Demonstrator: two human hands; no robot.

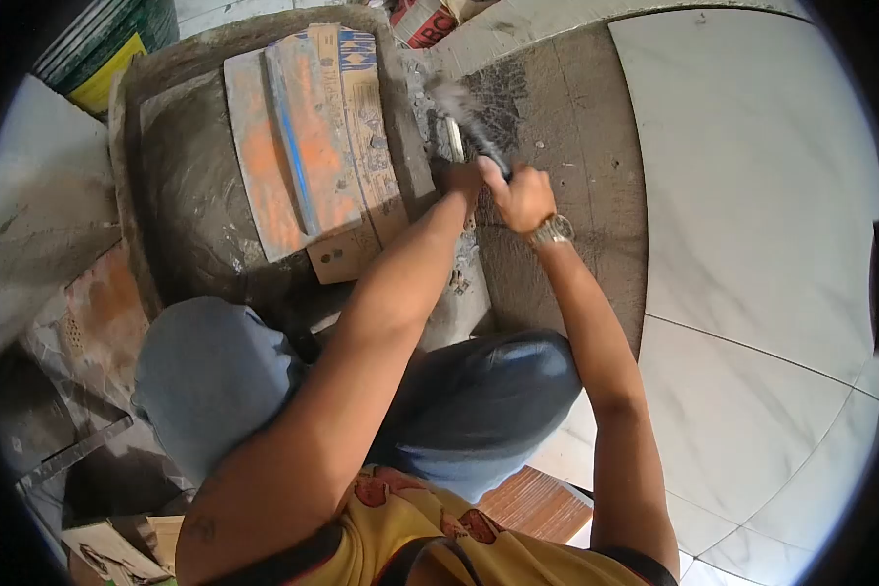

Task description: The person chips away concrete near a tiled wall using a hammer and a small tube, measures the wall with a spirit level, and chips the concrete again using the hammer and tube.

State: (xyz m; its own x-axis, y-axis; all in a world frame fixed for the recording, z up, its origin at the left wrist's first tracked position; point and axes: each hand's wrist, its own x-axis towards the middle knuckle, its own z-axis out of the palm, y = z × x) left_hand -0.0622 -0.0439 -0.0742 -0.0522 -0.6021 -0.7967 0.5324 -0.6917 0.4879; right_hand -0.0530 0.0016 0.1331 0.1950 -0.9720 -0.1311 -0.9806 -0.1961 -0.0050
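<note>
My right hand [524, 200] is closed around the black grip of a hammer [490, 148], whose head is smeared by motion toward the upper left. My left hand [458, 182] is just left of it, its fingers wrapped round a pale, narrow chisel [455, 142] that sticks out above the fist. Part of the left hand is in shadow, and its fingers are partly hidden. Both hands are over the left edge of a rough grey cement strip [581, 156], where broken bits of mortar [459, 278] lie.
On the left, a mortar-crusted tub [127, 161] bears a flattened cardboard piece [376, 156] and an orange-stained float board with a blue strip [298, 146]. A dark bucket [107, 49] stands behind it. Pale marbled tiles [742, 186] border the cement strip on the right. My knees flank the forearms.
</note>
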